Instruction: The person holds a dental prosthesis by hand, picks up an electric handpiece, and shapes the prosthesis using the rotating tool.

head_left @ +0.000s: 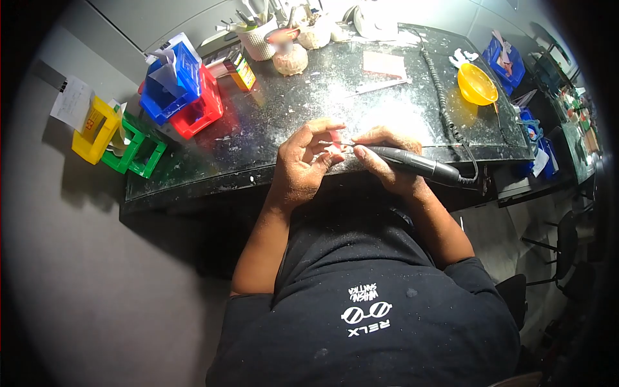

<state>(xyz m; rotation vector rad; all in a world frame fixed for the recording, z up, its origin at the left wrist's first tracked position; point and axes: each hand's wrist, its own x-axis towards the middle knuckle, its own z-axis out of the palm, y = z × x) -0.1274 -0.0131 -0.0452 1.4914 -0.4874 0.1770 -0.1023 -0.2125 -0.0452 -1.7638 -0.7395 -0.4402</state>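
My left hand (303, 161) is closed around a small pink piece (336, 137), which looks like part of a denture. The fingers hide most of it. A black rotary handpiece (412, 162) lies in my right hand (391, 149), gripped near its front by thumb and fingers. Its thin metal bit (327, 142) points left and reaches the pink piece; I cannot tell whether they touch. Both hands are close together over the front edge of the dusty black workbench (213, 158). From the handpiece's rear end, a coiled cord (438, 84) loops up across the bench.
Stacked blue (171, 84) and red bins (200, 106) stand at the left, with green (138, 151) and yellow bins (97, 132) beyond the edge. Tool-filled pots (259, 42) line the back. A yellow bowl (477, 85) sits at right. A pink sheet (384, 64) lies mid-bench.
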